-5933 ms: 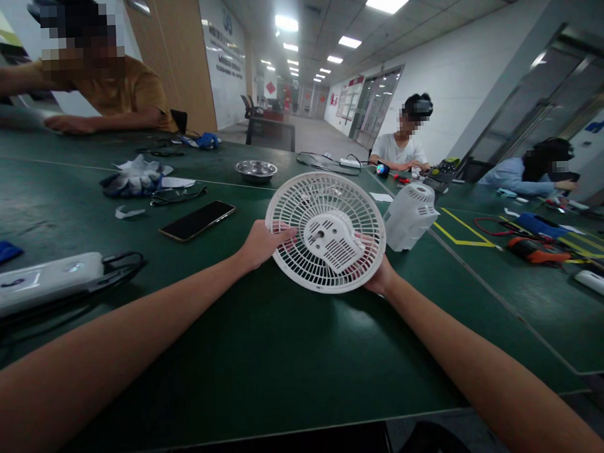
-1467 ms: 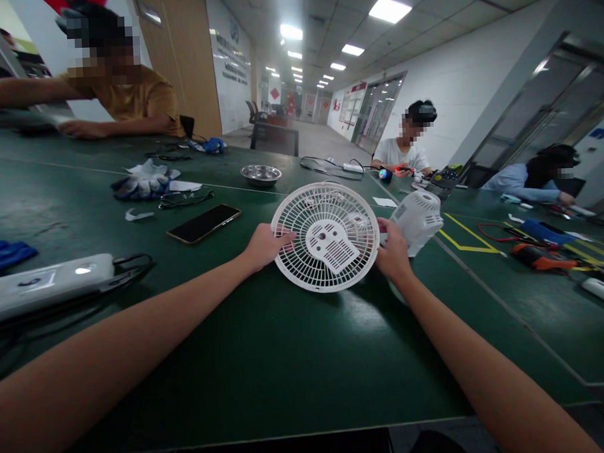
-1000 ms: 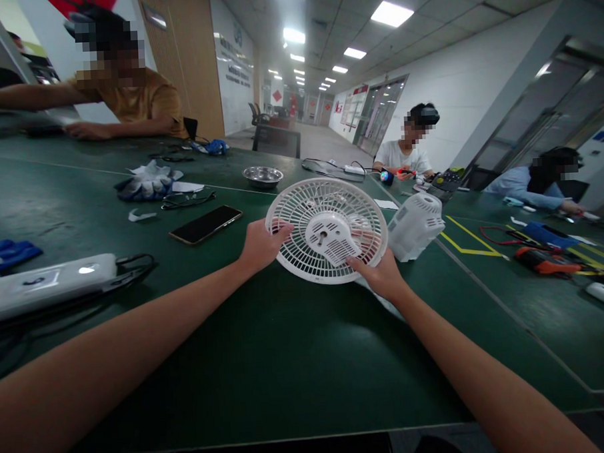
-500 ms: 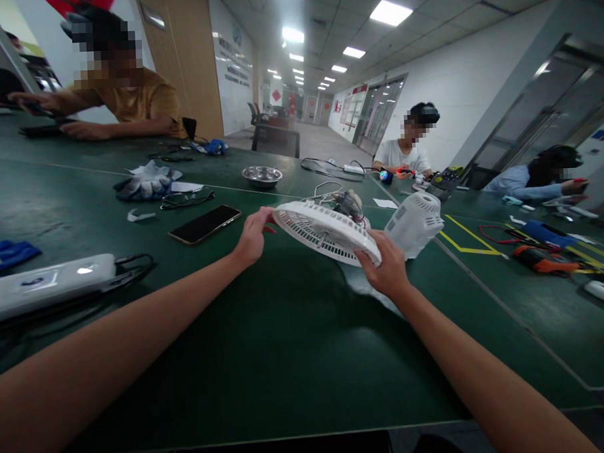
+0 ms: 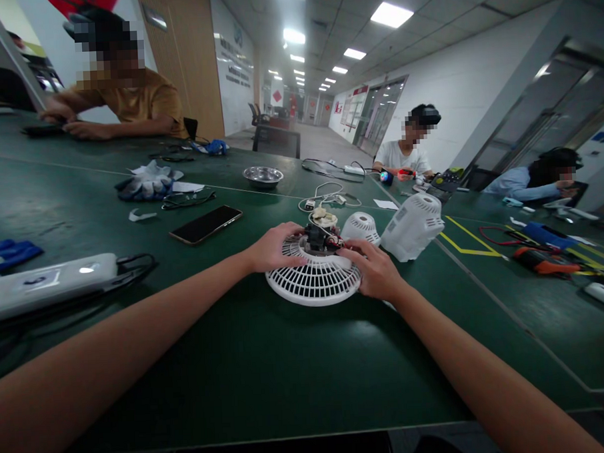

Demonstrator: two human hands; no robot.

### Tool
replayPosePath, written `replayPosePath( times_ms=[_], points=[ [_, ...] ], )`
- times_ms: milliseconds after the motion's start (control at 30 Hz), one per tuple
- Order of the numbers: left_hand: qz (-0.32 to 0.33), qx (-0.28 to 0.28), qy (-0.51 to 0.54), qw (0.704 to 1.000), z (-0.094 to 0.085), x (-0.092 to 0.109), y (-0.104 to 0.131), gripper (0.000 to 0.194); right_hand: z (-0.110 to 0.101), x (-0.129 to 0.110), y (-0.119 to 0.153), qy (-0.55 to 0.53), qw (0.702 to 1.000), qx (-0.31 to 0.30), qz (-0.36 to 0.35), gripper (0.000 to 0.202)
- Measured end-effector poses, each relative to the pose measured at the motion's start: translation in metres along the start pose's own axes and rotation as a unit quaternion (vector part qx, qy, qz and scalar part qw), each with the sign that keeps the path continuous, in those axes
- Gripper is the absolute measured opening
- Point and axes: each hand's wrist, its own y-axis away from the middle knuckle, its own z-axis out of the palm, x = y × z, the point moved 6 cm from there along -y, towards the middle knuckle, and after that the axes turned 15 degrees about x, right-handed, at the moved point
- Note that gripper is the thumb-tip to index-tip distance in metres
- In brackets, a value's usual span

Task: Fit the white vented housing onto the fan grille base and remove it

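A round white fan grille [image 5: 309, 283] lies flat on the green table, with a dark motor [image 5: 318, 239] on its upper side. Thin wires run by the motor, and a cream-coloured part [image 5: 324, 217] sits behind it. My left hand [image 5: 275, 248] grips the grille's left side, thumb across the ribs and fingers beside the motor. On the right, my right hand [image 5: 376, 266] holds the grille's edge with its fingers close to the motor; some fingertips are hidden. Just beyond that hand stand a rounded white vented cover [image 5: 361, 228] and a larger white housing [image 5: 415, 227].
A phone [image 5: 206, 224], a metal bowl [image 5: 263, 177] and gloves [image 5: 147, 182] lie toward the back left. At left is a white power strip [image 5: 49, 285]. A white cable [image 5: 325, 193] curls behind the fan. An orange tool [image 5: 544, 261] lies right. Several people sit around the table.
The grille has come down from a tilted, raised hold to flat on the table, motor side up. My hands have moved inward from its rim toward the motor. The rounded cover now shows.
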Motion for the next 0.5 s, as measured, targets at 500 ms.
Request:
replayPosePath(
  times_ms=[500],
  points=[
    [-0.031,-0.020,-0.046,0.998,0.003,0.001,-0.006,0.068,-0.020,0.011,-0.007,-0.226,0.958,-0.097,0.150,0.055]
  ],
)
